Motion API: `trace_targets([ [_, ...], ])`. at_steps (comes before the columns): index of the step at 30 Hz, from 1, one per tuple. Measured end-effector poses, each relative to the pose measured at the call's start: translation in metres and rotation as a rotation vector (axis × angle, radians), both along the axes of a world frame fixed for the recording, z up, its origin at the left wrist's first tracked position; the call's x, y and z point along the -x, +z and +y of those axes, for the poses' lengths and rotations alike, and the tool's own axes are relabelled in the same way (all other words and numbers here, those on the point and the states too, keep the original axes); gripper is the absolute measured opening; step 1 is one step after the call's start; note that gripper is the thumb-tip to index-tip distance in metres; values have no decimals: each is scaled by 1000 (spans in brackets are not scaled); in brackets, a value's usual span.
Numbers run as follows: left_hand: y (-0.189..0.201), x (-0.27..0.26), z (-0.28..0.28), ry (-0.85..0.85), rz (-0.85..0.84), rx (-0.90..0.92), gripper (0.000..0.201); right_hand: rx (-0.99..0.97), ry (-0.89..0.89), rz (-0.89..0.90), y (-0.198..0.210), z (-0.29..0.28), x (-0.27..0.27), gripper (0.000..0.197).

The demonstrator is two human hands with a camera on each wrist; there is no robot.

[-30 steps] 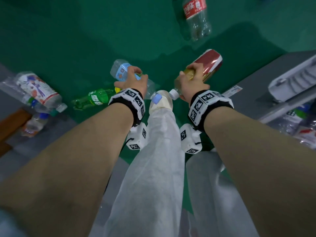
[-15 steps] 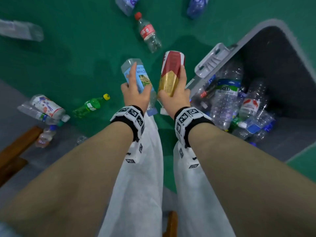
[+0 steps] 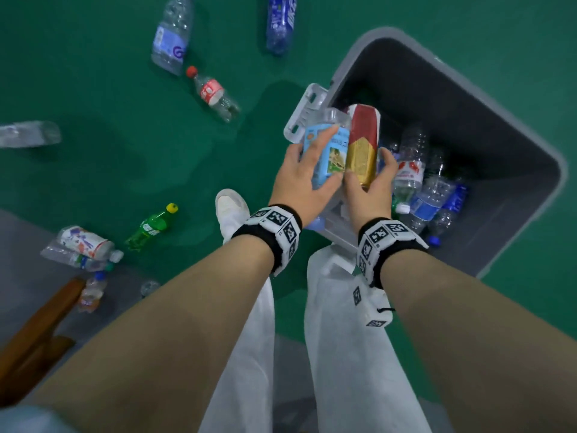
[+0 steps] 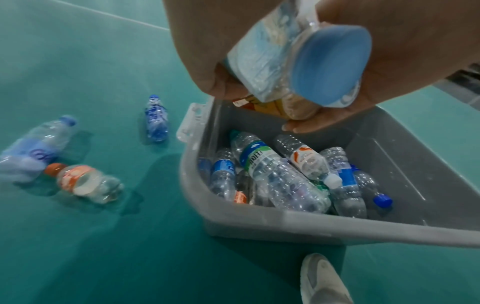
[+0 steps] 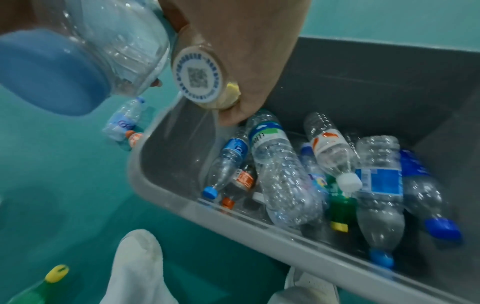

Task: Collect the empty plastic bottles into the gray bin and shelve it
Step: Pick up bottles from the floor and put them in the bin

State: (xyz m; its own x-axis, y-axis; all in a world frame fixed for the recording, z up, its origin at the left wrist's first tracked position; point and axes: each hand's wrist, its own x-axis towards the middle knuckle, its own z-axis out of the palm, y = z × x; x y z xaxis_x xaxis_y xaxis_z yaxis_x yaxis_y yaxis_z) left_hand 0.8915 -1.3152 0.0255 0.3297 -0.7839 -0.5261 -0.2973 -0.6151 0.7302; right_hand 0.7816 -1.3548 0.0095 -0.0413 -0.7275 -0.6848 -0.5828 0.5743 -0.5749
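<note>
Green flooring (image 3: 93, 145) is spreading under everything in the head view, with loose bottles lying about: a red-capped one (image 3: 214, 93), a green one (image 3: 153, 226) and a dark blue one (image 3: 279, 23) cut off at the top edge. Both forearms are reaching forward over the gray bin (image 3: 530, 170). The left hand (image 3: 304, 173) is curling its fingers round a blue-labelled bottle (image 3: 327, 151); the right hand (image 3: 370, 185) is gripping a red-and-gold bottle (image 3: 363, 142) just beside it, both above the bin's near corner. A white latch (image 3: 304, 114) is partly hidden behind them.

Seen from the left wrist, the blue-labelled bottle (image 4: 285, 51) is filling the top, its blue cap (image 4: 332, 65) blurred; the fingers (image 4: 306, 125) are wrapping beneath. Empties are lying piled inside the bin (image 4: 259, 224).

At the right wrist, the thumb and fingers (image 5: 233, 61) are clasping the red-and-gold bottle, only its round printed cap (image 5: 198, 77) showing. A white shoe (image 5: 137, 265) is standing below.
</note>
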Motion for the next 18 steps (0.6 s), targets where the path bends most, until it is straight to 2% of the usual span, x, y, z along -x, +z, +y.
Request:
trace_targets([
  [3,-14,23,-21,-98,20,-90,68,-89,-95,27,-16,-6,26,76],
  [8,-46,40,-45,-89,14,-317,66,-311,-104,93,-49,-11,48,88],
  [12,-75,45,-58,-219,-139,-485,64,-432,-110,18,-72,-15,51,90],
  [15,-100,42,-70,-328,-261,-541,62,-428,-133,-49,-94,-22,50,87],
  [18,-116,41,-79,-357,-327,-557,62,-396,-113,-42,-113,-28,46,88],
])
